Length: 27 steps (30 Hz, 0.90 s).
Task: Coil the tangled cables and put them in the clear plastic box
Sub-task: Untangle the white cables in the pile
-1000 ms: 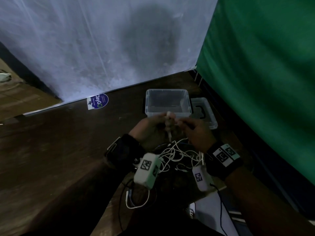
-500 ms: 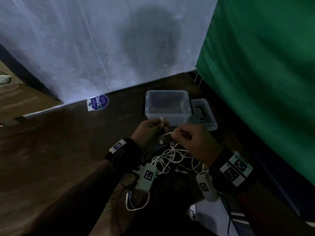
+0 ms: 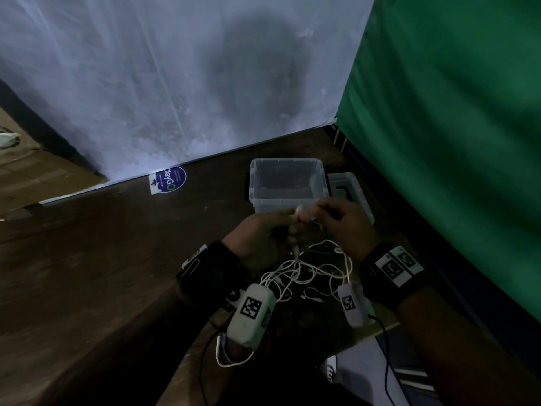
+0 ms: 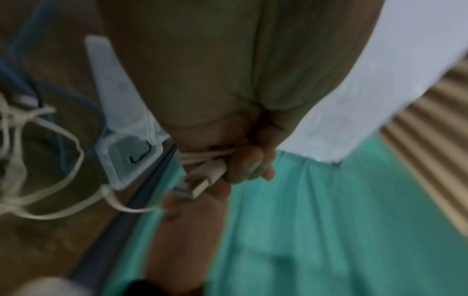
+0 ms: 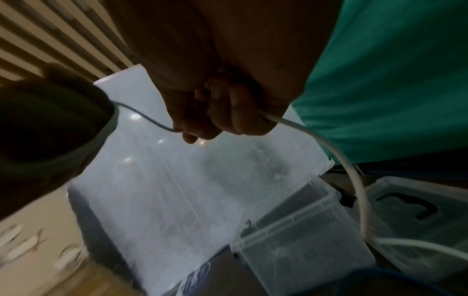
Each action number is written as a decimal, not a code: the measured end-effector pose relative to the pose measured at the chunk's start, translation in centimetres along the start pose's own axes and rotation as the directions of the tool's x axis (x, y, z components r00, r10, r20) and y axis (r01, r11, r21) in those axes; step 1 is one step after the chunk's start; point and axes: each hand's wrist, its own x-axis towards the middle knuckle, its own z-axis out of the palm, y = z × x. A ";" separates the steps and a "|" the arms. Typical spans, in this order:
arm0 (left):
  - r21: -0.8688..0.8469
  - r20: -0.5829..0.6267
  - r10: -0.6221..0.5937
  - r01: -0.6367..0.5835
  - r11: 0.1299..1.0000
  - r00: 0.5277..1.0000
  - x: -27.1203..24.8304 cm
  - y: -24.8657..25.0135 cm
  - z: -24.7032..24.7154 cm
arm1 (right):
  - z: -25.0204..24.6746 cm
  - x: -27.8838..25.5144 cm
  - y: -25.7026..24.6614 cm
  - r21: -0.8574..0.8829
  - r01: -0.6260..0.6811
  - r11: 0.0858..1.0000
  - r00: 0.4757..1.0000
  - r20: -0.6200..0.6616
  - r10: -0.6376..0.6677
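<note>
A tangle of white cables (image 3: 304, 271) lies on the dark wooden table, just in front of me and below both hands. My left hand (image 3: 263, 232) grips a few turns of white cable and its USB plug (image 4: 205, 178) in curled fingers. Close beside it, my right hand (image 3: 345, 224) pinches the same white cable (image 5: 286, 122), which runs down to the tangle. Both hands are raised in front of the clear plastic box (image 3: 288, 183), which stands open with nothing visible inside. A blue cable (image 4: 30, 84) lies under the white ones.
The box's clear lid (image 3: 351, 191) lies to the right of the box. A green curtain (image 3: 453, 142) hangs close on the right and a white sheet (image 3: 175, 83) behind. A blue round sticker (image 3: 169, 180) sits at the table's far edge.
Both hands have risen from the tangle toward the box's front, and the right hand has moved up and right, drawing more white cable out.
</note>
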 end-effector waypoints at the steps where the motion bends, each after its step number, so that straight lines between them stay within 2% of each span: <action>1: -0.098 -0.009 0.031 -0.031 0.995 0.999 0.2 0.2 -0.1 | 0.5 -0.3 0.4 0.030 -0.015 0.999 0.999 0.030 0.014; 3: -0.264 -0.043 0.117 -0.125 0.956 0.992 0.7 0.7 -0.8 | 1.8 -1.4 0.9 0.060 -0.003 0.998 0.994 0.111 -0.004; 5: -0.321 -0.130 0.184 -0.217 0.922 0.974 1.2 1.1 -1.7 | 2.8 -2.4 1.2 0.030 0.017 0.999 0.984 0.179 -0.022; 9: -0.269 -0.316 0.242 -0.332 0.904 0.917 2.1 0.4 -2.8 | 2.7 -2.9 0.3 -0.177 0.213 0.961 0.942 0.298 -0.154; 12: -0.150 -0.408 0.274 -0.360 0.921 0.871 2.5 -0.1 -2.9 | 2.0 -3.0 -1.1 -0.269 0.275 0.923 0.917 0.363 -0.167; 14: 0.005 -0.407 0.295 -0.321 0.947 0.865 2.5 -0.1 -2.5 | 1.4 -2.9 -2.1 -0.252 0.266 0.930 0.923 0.346 -0.170; 16: 0.161 -0.366 0.288 -0.245 0.956 0.885 2.3 -0.3 -1.7 | 0.9 -2.6 -2.9 -0.246 0.257 0.935 0.928 0.332 -0.169; 19: 0.356 -0.294 0.244 -0.131 0.925 0.924 2.1 -0.9 -0.8 | 0.2 -1.9 -3.6 -0.246 0.285 0.926 0.932 0.299 -0.208; 21: 0.399 -0.295 0.204 -0.074 0.914 0.933 1.9 -1.2 -0.8 | -0.4 -1.5 -3.8 -0.252 0.318 0.914 0.935 0.244 -0.258; 25: 0.387 -0.274 0.154 -0.038 0.921 0.949 1.3 -1.1 -0.9 | -1.4 -0.9 -3.7 -0.269 0.387 0.882 0.922 0.092 -0.376; 27: 0.380 -0.253 0.127 -0.022 0.925 0.959 1.0 -0.6 -0.4 | -1.5 -0.6 -3.4 -0.249 0.404 0.880 0.914 0.068 -0.400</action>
